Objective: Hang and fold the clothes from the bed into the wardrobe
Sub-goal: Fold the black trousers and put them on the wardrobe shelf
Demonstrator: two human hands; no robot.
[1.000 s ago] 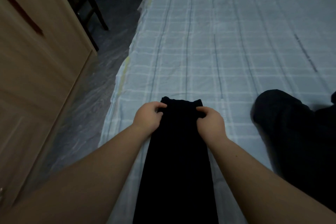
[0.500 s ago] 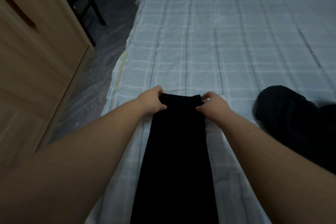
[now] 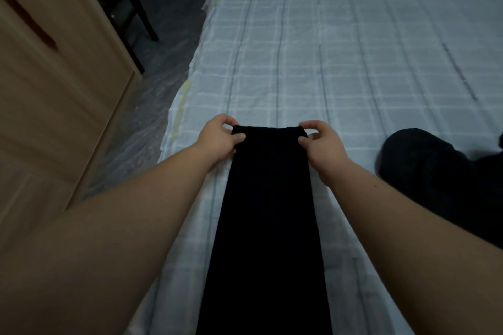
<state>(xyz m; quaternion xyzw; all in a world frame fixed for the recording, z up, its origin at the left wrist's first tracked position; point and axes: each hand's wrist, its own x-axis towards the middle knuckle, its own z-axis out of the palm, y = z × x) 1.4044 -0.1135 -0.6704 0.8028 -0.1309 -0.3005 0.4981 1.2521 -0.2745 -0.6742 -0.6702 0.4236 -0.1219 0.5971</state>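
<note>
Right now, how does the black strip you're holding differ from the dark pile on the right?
The strip lies flat and narrow with straight edges; the pile is bunched and rumpled. The left hand and right hand pinch the strip's far corners; nothing touches the pile. Both are dark cloth on the bed.

A home bedroom; checked-sheet bed beside a wooden wardrobe.

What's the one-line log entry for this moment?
phase: folding | left hand: pinches far-left corner of black garment | right hand: pinches far-right corner | garment: flat on bed
</note>
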